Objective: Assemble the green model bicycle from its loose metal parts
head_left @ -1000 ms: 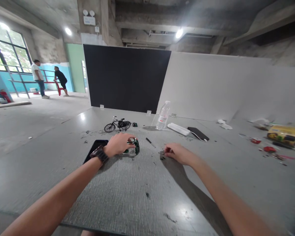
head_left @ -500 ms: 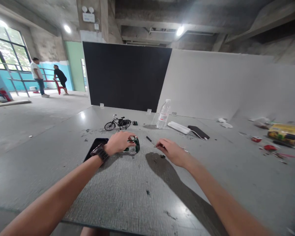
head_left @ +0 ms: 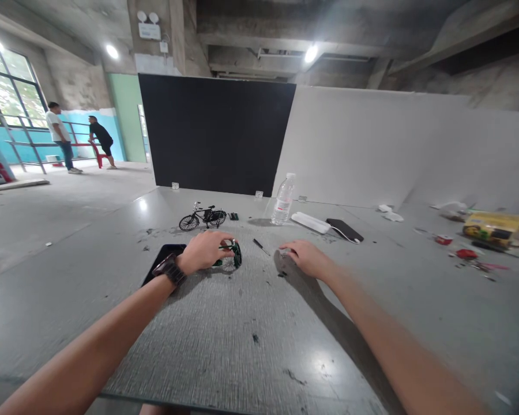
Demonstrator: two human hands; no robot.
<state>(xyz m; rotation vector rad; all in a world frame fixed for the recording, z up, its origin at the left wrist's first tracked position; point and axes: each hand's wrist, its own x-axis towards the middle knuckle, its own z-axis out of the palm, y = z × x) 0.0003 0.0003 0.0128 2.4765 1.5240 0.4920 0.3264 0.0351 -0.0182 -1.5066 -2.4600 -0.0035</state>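
My left hand (head_left: 205, 252) is closed on a small green model bicycle (head_left: 237, 255), its fingers on the upper part and much of the model hidden behind the hand. A small screwdriver (head_left: 260, 246) lies on the table between my two hands, touched by neither. My right hand (head_left: 305, 257) hovers just right of it, fingers stretched out and slightly apart. Tiny parts (head_left: 284, 255) lie under those fingertips, too small to name. Behind my left hand, a black model bicycle (head_left: 202, 217) stands upright.
Under my left wrist lies a black phone-like slab (head_left: 164, 258). A water bottle (head_left: 283, 200), a white bar (head_left: 310, 222) and a dark power bank-like block (head_left: 345, 229) are farther back. A yellow package (head_left: 495, 229) sits far right. Two people stand in the left background.
The screwdriver, at my right fingertips before, now lies on the table out of that hand. My right hand has shifted slightly right and its fingers have opened. My left hand keeps its hold.
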